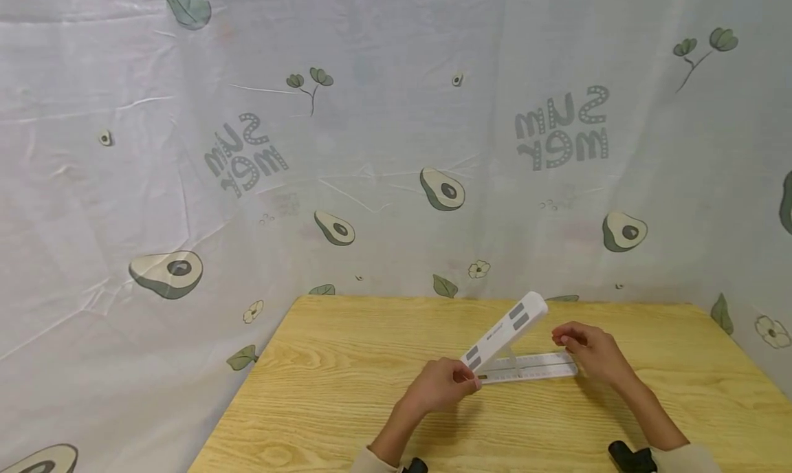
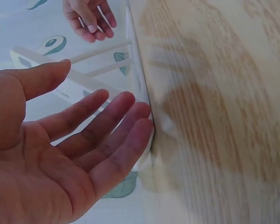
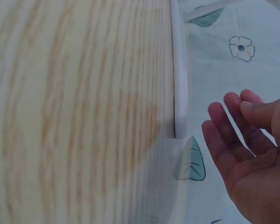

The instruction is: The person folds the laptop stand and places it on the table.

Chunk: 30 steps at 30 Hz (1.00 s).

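Observation:
A white folding laptop stand (image 1: pixel 506 330) is on the table, its upper bar with grey pads raised at a slant over a flat base (image 1: pixel 544 367). Thin struts join the bar to the base. My left hand (image 1: pixel 438 385) is at the hinge end, fingers loosely extended; in the left wrist view the fingertips (image 2: pixel 142 126) lie against or just beside that end, and contact is hard to tell. Beyond the base's other end is my right hand (image 1: pixel 594 353), its fingers relaxed and bent a little. In the right wrist view a gap separates it from the base (image 3: pixel 179 88).
The wooden table (image 1: pixel 346 363) reaches back to a pale curtain (image 1: pixel 383 115) printed with avocados, leaves and lettering. Black straps with camera mounts (image 1: pixel 632 457) sit on both wrists.

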Motion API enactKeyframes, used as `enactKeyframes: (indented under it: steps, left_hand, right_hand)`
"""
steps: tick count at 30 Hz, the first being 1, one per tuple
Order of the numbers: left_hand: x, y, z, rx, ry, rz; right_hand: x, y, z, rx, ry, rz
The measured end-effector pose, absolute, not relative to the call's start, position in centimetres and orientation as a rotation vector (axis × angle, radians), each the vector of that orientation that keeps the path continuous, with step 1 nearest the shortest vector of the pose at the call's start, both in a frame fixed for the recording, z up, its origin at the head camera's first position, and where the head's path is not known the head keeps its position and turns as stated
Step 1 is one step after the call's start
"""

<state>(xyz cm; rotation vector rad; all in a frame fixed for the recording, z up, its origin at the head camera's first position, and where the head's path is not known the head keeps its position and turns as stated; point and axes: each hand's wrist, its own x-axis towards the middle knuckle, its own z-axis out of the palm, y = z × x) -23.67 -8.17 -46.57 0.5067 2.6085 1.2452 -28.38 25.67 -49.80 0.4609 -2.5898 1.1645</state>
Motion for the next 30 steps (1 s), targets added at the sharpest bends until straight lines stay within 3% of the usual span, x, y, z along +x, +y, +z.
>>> enactKeyframes:
  steps: [30]
  left_hand:
    - [-24.29, -8.57, -47.21, 0.520, 2.590, 1.300]
  right_hand:
    - [-29.31, 25.59, -50.29, 0.470, -2.755, 1.091]
